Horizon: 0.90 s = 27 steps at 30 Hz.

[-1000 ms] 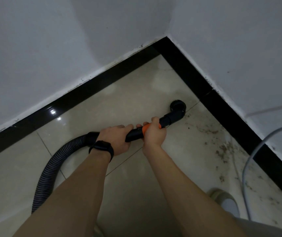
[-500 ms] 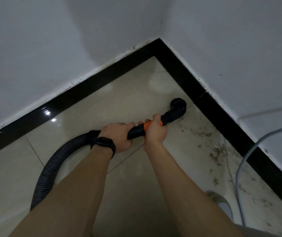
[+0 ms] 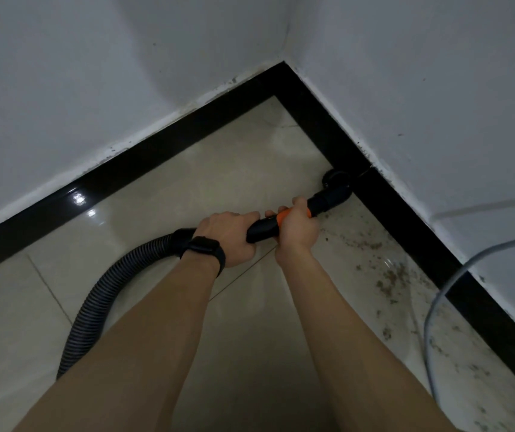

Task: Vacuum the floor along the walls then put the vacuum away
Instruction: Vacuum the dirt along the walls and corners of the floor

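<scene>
A black vacuum wand [image 3: 262, 229] with an orange band runs from a ribbed grey hose [image 3: 100, 304] to a round brush nozzle [image 3: 335, 185]. The nozzle sits on the cream tile right against the black skirting [image 3: 396, 213] of the right wall. My left hand [image 3: 228, 235], with a black watch on the wrist, grips the wand where the hose joins. My right hand [image 3: 296, 229] grips the orange band just behind the nozzle. The vacuum body is out of view.
Brown dust and crumbs [image 3: 387, 275] lie scattered on the tile along the right wall. A grey cable [image 3: 431, 313] hangs down from the right and crosses the skirting. The room corner [image 3: 284, 76] is just beyond the nozzle. White walls rise on both sides.
Both hands have pushed the wand forward and right. The nozzle has moved from the open tile up against the right wall's skirting.
</scene>
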Available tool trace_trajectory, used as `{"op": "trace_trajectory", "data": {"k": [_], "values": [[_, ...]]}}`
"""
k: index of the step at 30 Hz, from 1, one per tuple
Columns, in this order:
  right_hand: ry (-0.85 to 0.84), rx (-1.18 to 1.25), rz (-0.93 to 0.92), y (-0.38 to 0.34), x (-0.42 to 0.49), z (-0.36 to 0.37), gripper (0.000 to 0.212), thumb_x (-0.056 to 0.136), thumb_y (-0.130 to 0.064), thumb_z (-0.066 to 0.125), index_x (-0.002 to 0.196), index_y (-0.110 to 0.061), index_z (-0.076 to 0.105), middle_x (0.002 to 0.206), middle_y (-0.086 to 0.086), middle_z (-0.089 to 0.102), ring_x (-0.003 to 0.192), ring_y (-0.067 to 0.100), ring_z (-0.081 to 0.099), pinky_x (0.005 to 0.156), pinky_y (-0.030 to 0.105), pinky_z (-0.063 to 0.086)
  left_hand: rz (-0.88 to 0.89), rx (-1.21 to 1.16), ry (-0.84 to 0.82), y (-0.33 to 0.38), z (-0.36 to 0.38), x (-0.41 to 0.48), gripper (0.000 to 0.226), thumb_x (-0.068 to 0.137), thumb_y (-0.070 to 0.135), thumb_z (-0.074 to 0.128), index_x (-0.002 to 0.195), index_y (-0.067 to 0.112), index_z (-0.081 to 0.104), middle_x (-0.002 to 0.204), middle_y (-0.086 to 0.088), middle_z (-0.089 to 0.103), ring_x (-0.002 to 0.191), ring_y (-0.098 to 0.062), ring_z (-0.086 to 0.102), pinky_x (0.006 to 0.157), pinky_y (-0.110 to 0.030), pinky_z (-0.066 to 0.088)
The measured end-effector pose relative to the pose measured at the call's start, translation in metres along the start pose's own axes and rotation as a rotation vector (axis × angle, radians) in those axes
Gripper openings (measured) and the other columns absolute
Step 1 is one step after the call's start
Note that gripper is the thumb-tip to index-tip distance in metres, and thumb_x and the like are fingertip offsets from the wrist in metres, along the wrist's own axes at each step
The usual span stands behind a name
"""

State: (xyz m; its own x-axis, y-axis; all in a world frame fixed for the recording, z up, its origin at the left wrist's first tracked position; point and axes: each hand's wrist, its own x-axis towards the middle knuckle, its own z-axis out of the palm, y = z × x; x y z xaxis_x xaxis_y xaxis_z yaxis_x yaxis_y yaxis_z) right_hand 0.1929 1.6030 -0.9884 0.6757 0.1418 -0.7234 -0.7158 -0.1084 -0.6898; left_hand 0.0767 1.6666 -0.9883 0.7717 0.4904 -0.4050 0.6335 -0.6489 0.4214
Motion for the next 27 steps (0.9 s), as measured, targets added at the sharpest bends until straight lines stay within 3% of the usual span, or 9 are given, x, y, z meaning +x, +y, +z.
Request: {"op": "trace_trajectory", "data": {"k": [4,6,9,13,18,23,27], "values": [[-0.003,-0.012,-0.003,-0.006,0.003,0.01,0.013,0.097,-0.018,0.061,0.087,-0.011,0.057,0.058,0.003,0.06,0.046,0.02,0.063,0.053,0.032,0.057,-0.073,-0.111,-0.038,-0.005,-0.009,0.006,0.016,0.07,0.031,0.057,0.073,0.038,0.043,0.069,0.009,0.056,0.059,-0.013,0.053,0.05,-0.024,0.032],[-0.036,-0.012,0.006,-0.01,0.004,0.013,0.011,0.097,-0.018,0.064,0.095,-0.01,0.057,0.068,0.007,0.06,0.048,0.018,0.064,0.053,0.032,0.058,-0.111,-0.192,-0.06,-0.005,-0.014,0.008,0.013,0.067,0.03,0.058,0.072,0.036,0.048,0.068,0.007,0.059,0.061,-0.016,0.056,0.051,-0.025,0.036],[-0.118,0.03,0.02,-0.019,0.004,0.013,0.029,0.096,-0.02,0.07,0.116,-0.007,0.053,0.081,0.012,0.063,0.063,0.024,0.068,0.058,0.034,0.06,-0.178,-0.339,-0.088,-0.002,-0.022,0.006,0.016,0.057,0.027,0.062,0.07,0.031,0.053,0.066,0.004,0.06,0.06,-0.019,0.059,0.052,-0.025,0.038],[-0.242,0.059,0.072,-0.022,-0.002,0.008,0.028,0.099,-0.018,0.067,0.12,-0.005,0.055,0.071,0.011,0.066,0.061,0.024,0.07,0.056,0.036,0.061,-0.256,-0.449,-0.117,-0.007,-0.029,-0.01,0.029,0.046,0.028,0.065,0.076,0.028,0.063,0.068,0.0,0.065,0.061,-0.022,0.064,0.053,-0.033,0.052],[-0.26,-0.03,0.09,0.007,-0.031,0.019,0.016,0.101,-0.019,0.062,0.097,-0.008,0.051,0.068,0.007,0.061,0.067,0.027,0.068,0.055,0.035,0.061,-0.294,-0.422,-0.107,-0.031,-0.03,-0.049,0.032,0.047,0.028,0.065,0.079,0.026,0.065,0.069,-0.002,0.067,0.062,-0.023,0.065,0.058,-0.037,0.056],[-0.281,-0.026,0.169,0.053,-0.074,0.03,0.016,0.102,-0.019,0.062,0.106,-0.007,0.053,0.082,0.013,0.061,0.06,0.022,0.069,0.057,0.038,0.062,-0.343,-0.313,-0.086,-0.073,-0.03,-0.097,0.023,0.053,0.029,0.068,0.075,0.026,0.063,0.065,0.001,0.065,0.061,-0.02,0.062,0.058,-0.032,0.05],[-0.32,-0.033,0.227,0.084,-0.105,0.025,0.017,0.103,-0.018,0.06,0.112,-0.006,0.054,0.084,0.014,0.064,0.067,0.028,0.074,0.059,0.04,0.062,-0.35,-0.214,-0.089,-0.095,-0.022,-0.137,0.017,0.068,0.025,0.074,0.075,0.028,0.058,0.067,0.004,0.062,0.062,-0.015,0.059,0.054,-0.027,0.041]]}}
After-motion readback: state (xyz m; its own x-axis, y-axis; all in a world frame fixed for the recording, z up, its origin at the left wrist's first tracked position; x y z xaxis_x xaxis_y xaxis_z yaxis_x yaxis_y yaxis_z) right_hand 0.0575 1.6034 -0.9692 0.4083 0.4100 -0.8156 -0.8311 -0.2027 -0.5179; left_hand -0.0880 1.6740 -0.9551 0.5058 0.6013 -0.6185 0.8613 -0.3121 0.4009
